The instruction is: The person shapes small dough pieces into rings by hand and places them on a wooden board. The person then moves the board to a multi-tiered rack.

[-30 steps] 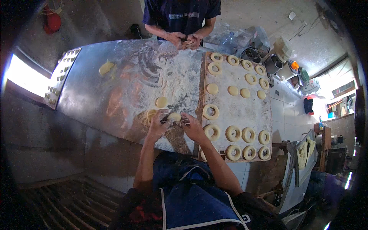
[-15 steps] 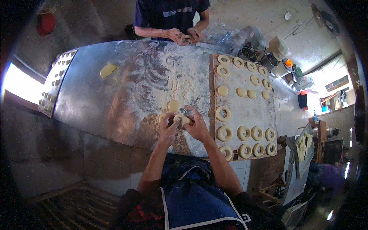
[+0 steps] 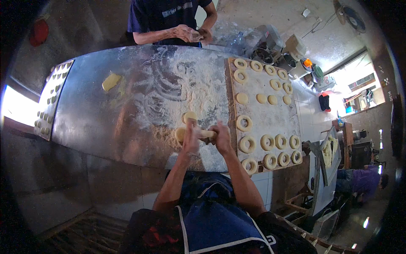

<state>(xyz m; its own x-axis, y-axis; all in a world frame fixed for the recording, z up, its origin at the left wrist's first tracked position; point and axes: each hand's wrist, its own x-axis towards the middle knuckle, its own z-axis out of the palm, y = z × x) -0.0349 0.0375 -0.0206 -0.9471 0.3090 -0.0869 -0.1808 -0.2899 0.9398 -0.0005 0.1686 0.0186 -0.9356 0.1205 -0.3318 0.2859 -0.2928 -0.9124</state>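
My left hand (image 3: 191, 134), smeared by motion, touches the left end of a short pale roll of dough (image 3: 207, 133) above the floury metal table (image 3: 84, 106). My right hand (image 3: 220, 136) has its fingers curled round the roll's other end. Two round dough pieces, one (image 3: 190, 115) behind my left hand and another (image 3: 180, 134) beside it, lie on the flour, partly hidden. Just right of my hands, a floured board (image 3: 264, 118) holds several dough rings (image 3: 247, 144) and several plain rounds (image 3: 261, 98).
A co-worker (image 3: 167, 25) across the table works something small in both hands. A tray of small pieces (image 3: 54, 97) lines the left end; a dough lump (image 3: 111, 81) lies nearby. Water jug (image 3: 237, 42) and buckets (image 3: 287, 61) stand back right; another person (image 3: 363, 180) is at right.
The dough piece between my hands has gone from flat to a longer roll. My left hand has turned more upright. The co-worker has shifted leftward in the view.
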